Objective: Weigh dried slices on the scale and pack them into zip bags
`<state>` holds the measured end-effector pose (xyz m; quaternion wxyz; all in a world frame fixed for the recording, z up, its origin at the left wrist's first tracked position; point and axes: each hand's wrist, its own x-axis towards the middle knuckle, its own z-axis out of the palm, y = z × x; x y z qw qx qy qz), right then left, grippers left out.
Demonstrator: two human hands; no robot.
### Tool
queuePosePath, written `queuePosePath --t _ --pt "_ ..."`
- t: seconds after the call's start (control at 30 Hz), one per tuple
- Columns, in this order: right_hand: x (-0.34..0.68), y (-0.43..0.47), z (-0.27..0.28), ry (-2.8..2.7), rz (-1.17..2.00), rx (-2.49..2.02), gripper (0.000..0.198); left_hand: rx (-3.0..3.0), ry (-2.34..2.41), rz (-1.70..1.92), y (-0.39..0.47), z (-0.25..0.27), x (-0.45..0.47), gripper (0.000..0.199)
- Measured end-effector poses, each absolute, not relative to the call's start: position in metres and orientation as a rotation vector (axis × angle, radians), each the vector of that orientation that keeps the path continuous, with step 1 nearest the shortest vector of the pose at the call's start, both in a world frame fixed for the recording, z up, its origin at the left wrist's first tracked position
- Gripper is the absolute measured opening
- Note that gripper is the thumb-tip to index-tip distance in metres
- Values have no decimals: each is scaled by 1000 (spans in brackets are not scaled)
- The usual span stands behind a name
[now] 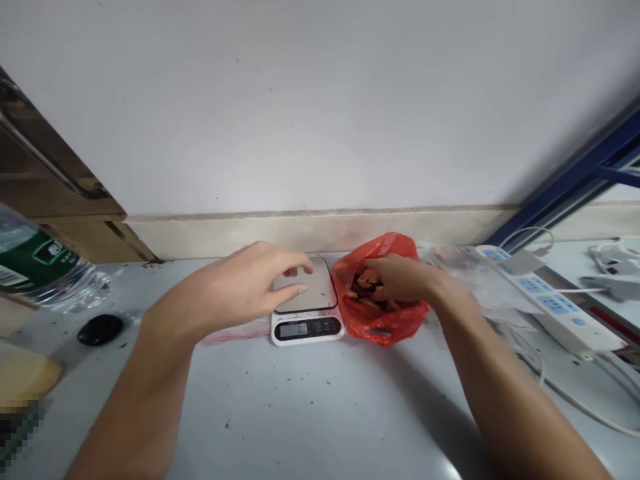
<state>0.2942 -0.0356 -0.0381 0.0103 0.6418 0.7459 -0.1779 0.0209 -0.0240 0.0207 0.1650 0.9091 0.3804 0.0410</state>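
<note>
Over the square scale [313, 304], left grip [245, 283] spread; inside crinkled plastic bag [363, 325], right grip [403, 277] unclear.

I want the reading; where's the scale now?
In the head view, the scale sits near centre, just left of the red bag, partly hidden by the left hand.

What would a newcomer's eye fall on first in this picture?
First, the bright red plastic bag near the wall, with the right hand inside it. Just left of the bag sits a white scale, the left hand open over it. A green-labelled clear bottle shows at the picture's left edge.
</note>
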Motion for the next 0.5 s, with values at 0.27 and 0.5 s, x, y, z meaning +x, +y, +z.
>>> queuePosePath --t 0.27,0.5 --pt "291 -39 -27 2051 -666 2022 38 2588 1074 103 -22 18 18 39" --pt "296 -32 -38 2099 -656 1943 29 2569 1143 97 -24 22 12 40"
